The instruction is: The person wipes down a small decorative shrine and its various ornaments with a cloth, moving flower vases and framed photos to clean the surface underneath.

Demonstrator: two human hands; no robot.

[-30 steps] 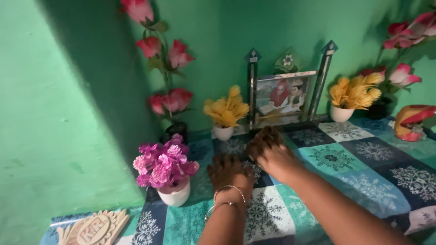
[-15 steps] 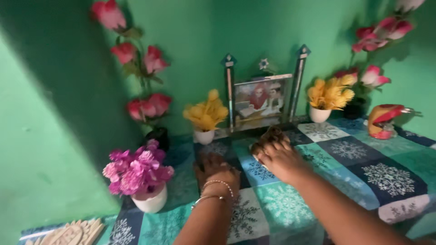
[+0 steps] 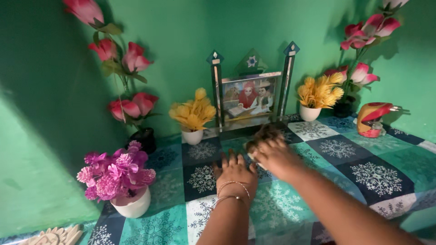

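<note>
Brown cloth [image 3: 265, 133] sits bunched under the right hand [image 3: 272, 156] grip.

Pink flower pot [image 3: 128, 199] stands left; red ornament [image 3: 371, 119] right.

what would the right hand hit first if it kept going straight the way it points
Probably the framed picture against the green wall: the right hand points toward its base, with only patterned cloth between. Depth is hard to judge.
</note>
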